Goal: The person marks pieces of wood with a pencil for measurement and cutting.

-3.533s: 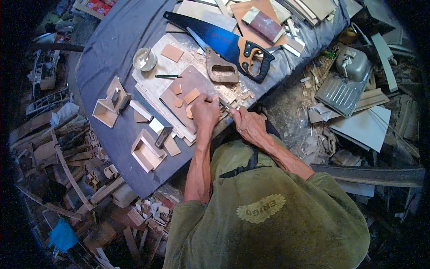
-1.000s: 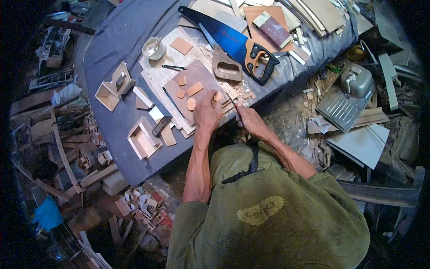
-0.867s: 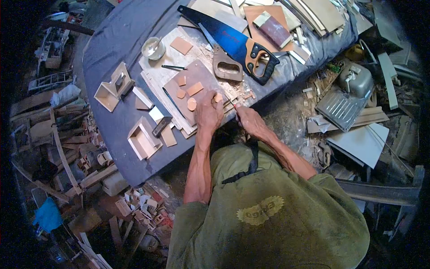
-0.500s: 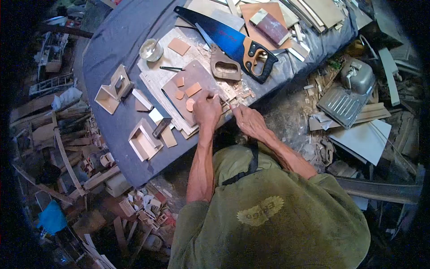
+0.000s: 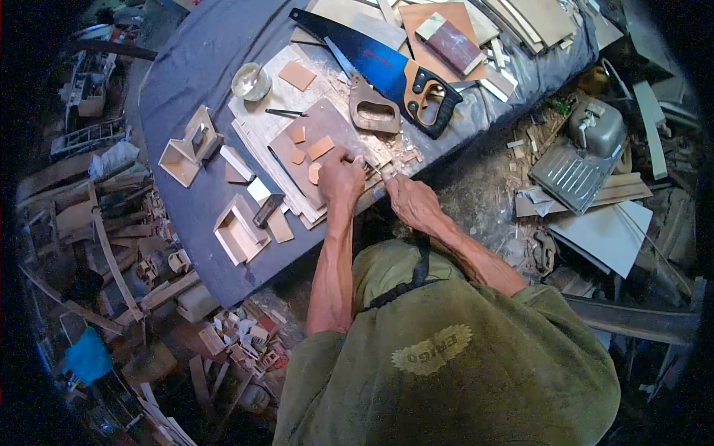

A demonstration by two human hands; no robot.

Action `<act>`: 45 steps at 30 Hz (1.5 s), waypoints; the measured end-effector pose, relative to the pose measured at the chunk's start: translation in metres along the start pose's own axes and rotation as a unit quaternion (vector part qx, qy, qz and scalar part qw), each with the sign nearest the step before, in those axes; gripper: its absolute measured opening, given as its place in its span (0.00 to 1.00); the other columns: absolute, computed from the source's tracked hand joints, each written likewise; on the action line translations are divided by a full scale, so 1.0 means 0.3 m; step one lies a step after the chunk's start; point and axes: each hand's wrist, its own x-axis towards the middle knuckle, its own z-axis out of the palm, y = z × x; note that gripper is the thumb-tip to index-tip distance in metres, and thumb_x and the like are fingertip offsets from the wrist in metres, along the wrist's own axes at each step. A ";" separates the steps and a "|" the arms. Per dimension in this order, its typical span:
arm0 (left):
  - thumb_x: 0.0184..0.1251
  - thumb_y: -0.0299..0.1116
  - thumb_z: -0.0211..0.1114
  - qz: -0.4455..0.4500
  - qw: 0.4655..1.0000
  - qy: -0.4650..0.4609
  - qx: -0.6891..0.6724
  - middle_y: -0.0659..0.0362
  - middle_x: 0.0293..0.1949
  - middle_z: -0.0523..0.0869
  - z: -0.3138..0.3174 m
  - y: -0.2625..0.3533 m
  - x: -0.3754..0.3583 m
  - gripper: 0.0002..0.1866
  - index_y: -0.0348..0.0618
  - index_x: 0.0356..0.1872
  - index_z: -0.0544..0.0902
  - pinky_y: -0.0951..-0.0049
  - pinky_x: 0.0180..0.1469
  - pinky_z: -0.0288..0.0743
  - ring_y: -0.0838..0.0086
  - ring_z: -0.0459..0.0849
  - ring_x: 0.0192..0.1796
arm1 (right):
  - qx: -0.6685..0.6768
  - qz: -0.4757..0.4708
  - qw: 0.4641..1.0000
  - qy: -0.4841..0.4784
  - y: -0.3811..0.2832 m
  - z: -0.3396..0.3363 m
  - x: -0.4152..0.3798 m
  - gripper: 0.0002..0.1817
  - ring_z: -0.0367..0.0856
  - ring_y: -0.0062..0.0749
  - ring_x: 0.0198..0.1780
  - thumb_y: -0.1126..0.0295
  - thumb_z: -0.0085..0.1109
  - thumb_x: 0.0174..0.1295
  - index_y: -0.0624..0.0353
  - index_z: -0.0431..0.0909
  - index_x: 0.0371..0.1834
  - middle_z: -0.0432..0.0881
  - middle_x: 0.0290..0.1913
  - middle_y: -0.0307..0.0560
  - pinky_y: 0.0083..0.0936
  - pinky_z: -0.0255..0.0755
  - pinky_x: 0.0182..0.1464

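Wood pieces (image 5: 320, 148) lie beside the left hand (image 5: 343, 181), whose curled grip I cannot see into, while the right hand (image 5: 410, 198) holds a thin tool (image 5: 377, 170) at the worktop (image 5: 190, 82).

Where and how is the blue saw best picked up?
Probably by the black grip of the blue saw, coming from the near side of the table: its looped handle lies toward that edge with an open hole, while the blade points away.

tan pcs (image 5: 320, 148) on brn bd (image 5: 327, 117) x4 | saws (image 5: 370, 59) x2 | jar (image 5: 251, 83) x1 | wd boxes (image 5: 239, 235) x2
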 end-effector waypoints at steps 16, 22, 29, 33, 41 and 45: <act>0.57 0.34 0.69 0.163 0.986 0.005 -0.039 0.43 0.40 0.88 -0.001 -0.043 -0.037 0.14 0.40 0.43 0.84 0.56 0.48 0.79 0.47 0.87 0.45 | -0.042 -0.124 0.990 0.054 0.150 0.147 0.047 0.11 0.74 0.45 0.16 0.68 0.44 0.72 0.65 0.74 0.40 0.69 0.16 0.52 0.42 0.66 0.19; 0.57 0.32 0.70 0.143 0.990 0.012 0.012 0.42 0.42 0.88 -0.003 -0.017 -0.057 0.16 0.39 0.46 0.85 0.56 0.49 0.79 0.47 0.87 0.46 | -0.065 -0.129 0.989 0.040 0.129 0.137 0.048 0.12 0.76 0.43 0.18 0.69 0.44 0.71 0.67 0.75 0.44 0.70 0.17 0.52 0.39 0.69 0.19; 0.61 0.31 0.67 0.164 0.983 0.075 -0.019 0.39 0.37 0.86 0.040 -0.029 -0.071 0.11 0.38 0.42 0.85 0.50 0.45 0.76 0.42 0.84 0.43 | 0.053 0.009 0.994 -0.093 0.058 0.032 0.067 0.14 0.79 0.64 0.27 0.67 0.36 0.76 0.68 0.68 0.43 0.77 0.23 0.66 0.51 0.72 0.28; 0.60 0.31 0.68 0.148 0.986 0.074 -0.027 0.40 0.37 0.86 0.046 -0.026 -0.073 0.10 0.37 0.41 0.85 0.50 0.45 0.76 0.42 0.84 0.43 | 0.054 0.076 0.986 -0.137 0.007 -0.036 0.056 0.15 0.85 0.64 0.34 0.66 0.39 0.72 0.66 0.74 0.44 0.83 0.32 0.68 0.55 0.78 0.36; 0.59 0.33 0.69 0.060 0.996 0.055 -0.026 0.40 0.38 0.86 0.022 0.000 -0.070 0.12 0.36 0.41 0.83 0.48 0.46 0.76 0.42 0.85 0.44 | 0.060 -0.014 0.996 -0.060 0.102 0.053 0.022 0.14 0.79 0.65 0.24 0.67 0.35 0.76 0.68 0.68 0.45 0.76 0.22 0.68 0.53 0.69 0.25; 0.59 0.32 0.69 0.082 0.994 0.061 -0.030 0.37 0.41 0.86 0.009 -0.013 -0.070 0.16 0.36 0.46 0.80 0.48 0.47 0.77 0.40 0.84 0.45 | 0.164 0.098 0.974 -0.120 0.099 0.045 0.036 0.21 0.79 0.56 0.27 0.59 0.34 0.78 0.66 0.71 0.41 0.78 0.21 0.60 0.48 0.71 0.33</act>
